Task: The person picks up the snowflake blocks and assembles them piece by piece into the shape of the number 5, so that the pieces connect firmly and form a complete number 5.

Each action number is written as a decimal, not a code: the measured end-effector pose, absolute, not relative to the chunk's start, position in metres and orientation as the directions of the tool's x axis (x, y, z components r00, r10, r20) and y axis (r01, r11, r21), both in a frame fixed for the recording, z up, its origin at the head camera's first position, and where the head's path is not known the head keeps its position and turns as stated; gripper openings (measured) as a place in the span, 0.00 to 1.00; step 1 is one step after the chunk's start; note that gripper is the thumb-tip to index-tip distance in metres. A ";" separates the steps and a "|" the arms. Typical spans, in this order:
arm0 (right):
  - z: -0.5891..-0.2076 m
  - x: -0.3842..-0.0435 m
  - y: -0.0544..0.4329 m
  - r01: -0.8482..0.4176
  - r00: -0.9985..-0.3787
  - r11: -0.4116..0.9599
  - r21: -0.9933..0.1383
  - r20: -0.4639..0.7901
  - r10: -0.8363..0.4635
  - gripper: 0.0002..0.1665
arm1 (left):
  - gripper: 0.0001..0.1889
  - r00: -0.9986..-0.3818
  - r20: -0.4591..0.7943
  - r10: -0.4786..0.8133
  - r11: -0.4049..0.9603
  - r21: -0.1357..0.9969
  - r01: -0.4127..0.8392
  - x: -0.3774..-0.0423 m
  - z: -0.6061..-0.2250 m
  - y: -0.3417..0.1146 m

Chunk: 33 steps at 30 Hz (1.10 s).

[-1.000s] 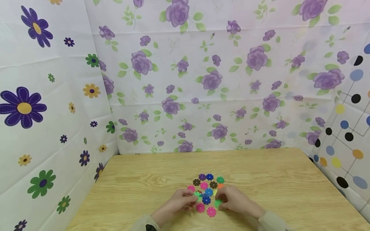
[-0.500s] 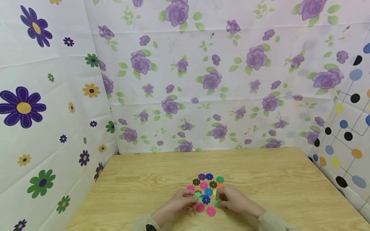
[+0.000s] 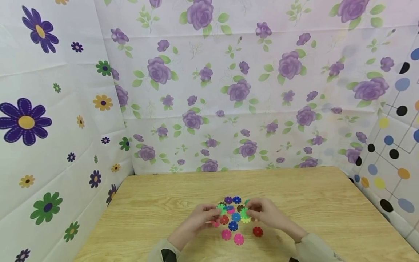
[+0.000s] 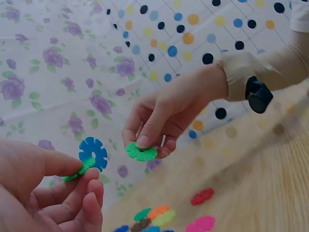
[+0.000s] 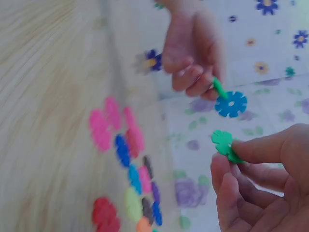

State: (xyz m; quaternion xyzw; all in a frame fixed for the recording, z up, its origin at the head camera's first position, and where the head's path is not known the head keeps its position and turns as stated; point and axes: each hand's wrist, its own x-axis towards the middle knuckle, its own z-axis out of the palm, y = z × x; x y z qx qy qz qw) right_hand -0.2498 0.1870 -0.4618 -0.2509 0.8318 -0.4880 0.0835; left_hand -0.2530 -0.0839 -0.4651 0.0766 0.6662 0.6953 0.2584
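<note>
My left hand (image 3: 203,215) pinches a green notched plastic disc (image 4: 86,167) between thumb and fingers. Slotted into that disc at an angle is a blue notched disc (image 4: 102,153), which points toward the other hand. My right hand (image 3: 269,214) pinches a second green notched disc (image 5: 221,139) by its edge, facing the blue one. A gap separates this green disc from the joined pair. Both hands are raised above the loose discs, as the wrist views show.
Several loose discs lie on the wooden table (image 3: 157,207) under and between the hands, among them a pink disc (image 3: 239,239), a dark blue disc (image 3: 233,226) and a purple disc (image 3: 228,200). A red disc (image 3: 258,231) lies apart at the right. Patterned cloth (image 3: 209,138) surrounds the table.
My right hand has lifted a green disc off the table, uncovering the red disc. My left hand has risen with the joined green and blue discs.
</note>
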 end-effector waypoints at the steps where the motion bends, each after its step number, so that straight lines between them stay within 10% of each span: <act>1: -0.459 -0.250 0.187 -0.318 -0.867 0.384 -0.867 0.103 -0.487 0.11 | 0.07 -0.855 -0.237 0.460 0.018 0.966 -0.258 -0.253 -0.462 -0.084; 33: -0.427 -0.243 0.178 -0.221 -0.895 0.292 -0.931 0.075 -0.440 0.17 | 0.07 -0.853 -0.157 0.497 0.043 0.987 -0.157 -0.252 -0.443 -0.076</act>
